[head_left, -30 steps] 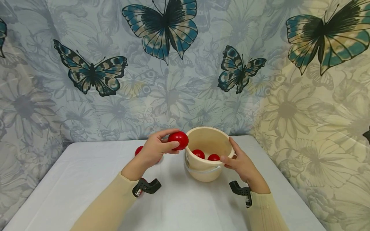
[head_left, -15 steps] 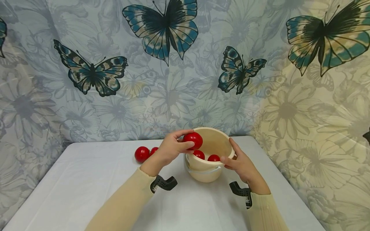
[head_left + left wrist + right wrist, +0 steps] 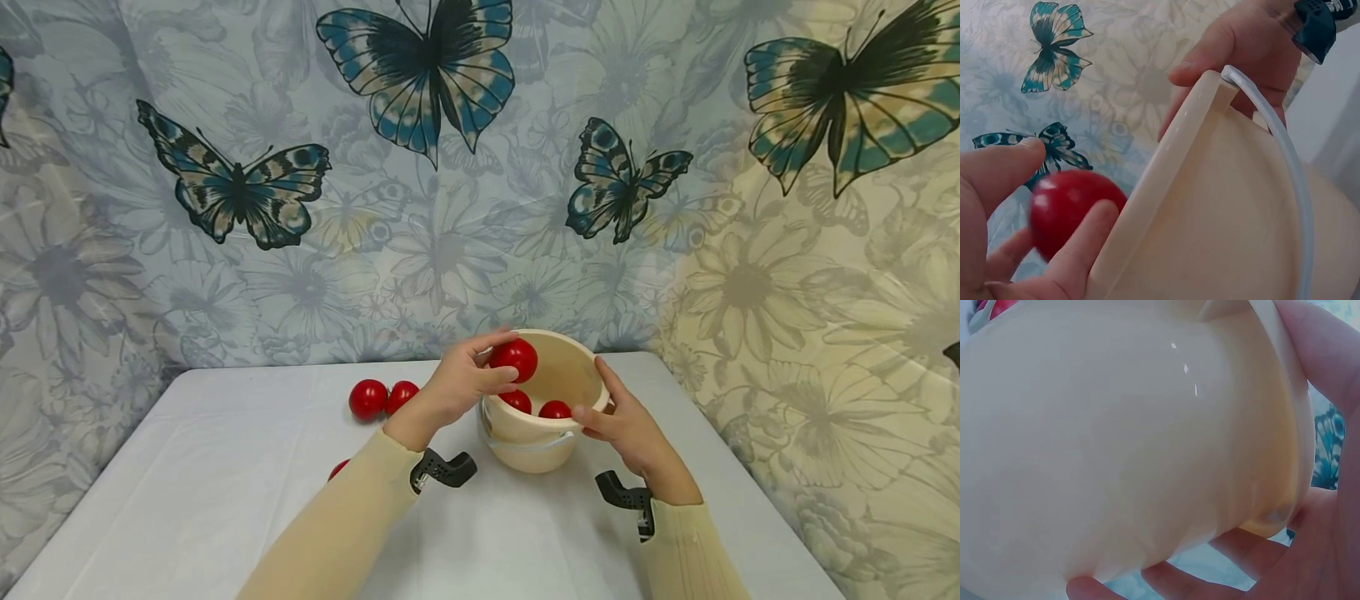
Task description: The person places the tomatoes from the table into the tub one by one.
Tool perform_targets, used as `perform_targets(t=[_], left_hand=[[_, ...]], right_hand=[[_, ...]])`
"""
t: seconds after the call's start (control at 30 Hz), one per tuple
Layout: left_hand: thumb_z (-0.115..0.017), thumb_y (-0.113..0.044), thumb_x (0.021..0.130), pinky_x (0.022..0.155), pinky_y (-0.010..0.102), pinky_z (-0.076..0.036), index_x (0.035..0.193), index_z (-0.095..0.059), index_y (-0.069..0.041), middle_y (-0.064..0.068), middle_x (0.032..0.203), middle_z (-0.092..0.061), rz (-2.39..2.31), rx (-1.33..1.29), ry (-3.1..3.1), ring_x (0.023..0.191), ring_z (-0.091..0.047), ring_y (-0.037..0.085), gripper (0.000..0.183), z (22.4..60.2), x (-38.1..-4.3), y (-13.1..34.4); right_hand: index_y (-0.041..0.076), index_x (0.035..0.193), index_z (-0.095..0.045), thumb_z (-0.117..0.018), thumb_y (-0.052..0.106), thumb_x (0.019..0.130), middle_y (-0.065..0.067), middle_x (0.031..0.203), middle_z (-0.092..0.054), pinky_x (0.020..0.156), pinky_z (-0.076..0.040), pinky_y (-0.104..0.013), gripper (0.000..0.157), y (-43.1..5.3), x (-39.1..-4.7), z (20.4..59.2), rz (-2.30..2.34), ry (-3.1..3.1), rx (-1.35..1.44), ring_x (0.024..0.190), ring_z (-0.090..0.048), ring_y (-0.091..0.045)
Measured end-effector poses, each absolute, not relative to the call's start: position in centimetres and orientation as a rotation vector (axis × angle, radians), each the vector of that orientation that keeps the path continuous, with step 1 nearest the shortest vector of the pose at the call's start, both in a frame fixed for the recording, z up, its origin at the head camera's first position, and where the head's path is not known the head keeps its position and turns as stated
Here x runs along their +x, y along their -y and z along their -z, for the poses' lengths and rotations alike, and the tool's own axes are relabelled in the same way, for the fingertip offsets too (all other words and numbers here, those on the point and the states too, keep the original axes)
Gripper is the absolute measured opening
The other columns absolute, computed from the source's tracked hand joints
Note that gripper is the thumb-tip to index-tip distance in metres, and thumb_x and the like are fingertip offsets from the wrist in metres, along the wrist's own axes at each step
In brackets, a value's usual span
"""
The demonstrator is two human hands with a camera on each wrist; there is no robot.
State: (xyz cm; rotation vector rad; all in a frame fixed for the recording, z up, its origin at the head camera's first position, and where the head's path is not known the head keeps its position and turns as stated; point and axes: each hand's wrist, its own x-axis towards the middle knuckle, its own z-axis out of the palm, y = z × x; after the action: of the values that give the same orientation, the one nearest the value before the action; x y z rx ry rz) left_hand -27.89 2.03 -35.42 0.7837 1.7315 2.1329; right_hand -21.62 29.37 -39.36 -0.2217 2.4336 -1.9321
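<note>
The left hand [image 3: 453, 385] holds a red tomato [image 3: 514, 359] over the left side of the bucket's mouth. Its fingers and thumb are round the tomato [image 3: 1069, 209], which is slightly blurred in the left wrist view. The cream bucket [image 3: 528, 454] stands on the table with a pale handle [image 3: 1297, 187] hanging down its side. Two more tomatoes, a left one [image 3: 516, 401] and a right one [image 3: 555, 409], lie inside it. The right hand [image 3: 630, 425] grips the bucket's right rim, fingers spread along its wall [image 3: 1147, 437].
On the white table [image 3: 187, 467], a tomato [image 3: 368, 400] lies beside another tomato [image 3: 402, 396], left of the bucket. A further tomato [image 3: 339, 468] shows partly behind the left sleeve [image 3: 337, 517]. A butterfly-print cloth [image 3: 450, 250] hangs behind the table.
The left hand has carried its tomato rightward, from beside the bucket to over its mouth. Tomatoes on the table have come into fuller view. The right hand and bucket stay put.
</note>
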Motion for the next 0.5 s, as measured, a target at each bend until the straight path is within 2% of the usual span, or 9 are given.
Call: perform_targets(t=[0.13,0.3,0.5], left_hand=[[-0.069,0.001,0.091,0.098,0.034,-0.05,0.145,-0.051,-0.003,0.0,0.16,-0.028,-2.102,0.87,-1.784,0.144,-0.029,0.02,0.057,35.35,-27.85,-2.08],[-0.07,-0.001,0.092,0.099,0.038,-0.049,0.145,-0.051,-0.003,0.001,0.161,-0.028,-2.104,0.878,-1.781,0.146,-0.026,0.024,0.056,35.2,-27.7,-2.03],[-0.069,0.0,0.091,0.099,0.04,-0.049,0.144,-0.051,-0.002,0.002,0.161,-0.028,-2.119,0.873,-1.77,0.145,-0.027,0.028,0.056,35.21,-27.62,-2.01]], right_hand=[[0.019,0.162,-0.001,-0.073,0.024,0.093,-0.021,0.162,-0.008,0.094,-0.048,-0.057,0.099,-29.27,-21.65,39.29,1.934,-2.434,-0.215,0.134,-0.038,-0.048],[0.019,0.162,-0.001,-0.071,0.02,0.094,-0.019,0.163,-0.008,0.094,-0.049,-0.056,0.097,-29.21,-21.69,39.28,1.935,-2.43,-0.201,0.135,-0.037,-0.047],[0.021,0.162,-0.001,-0.073,0.024,0.093,-0.018,0.163,-0.006,0.095,-0.048,-0.057,0.099,-29.24,-21.71,39.33,1.935,-2.426,-0.2,0.135,-0.037,-0.048]])
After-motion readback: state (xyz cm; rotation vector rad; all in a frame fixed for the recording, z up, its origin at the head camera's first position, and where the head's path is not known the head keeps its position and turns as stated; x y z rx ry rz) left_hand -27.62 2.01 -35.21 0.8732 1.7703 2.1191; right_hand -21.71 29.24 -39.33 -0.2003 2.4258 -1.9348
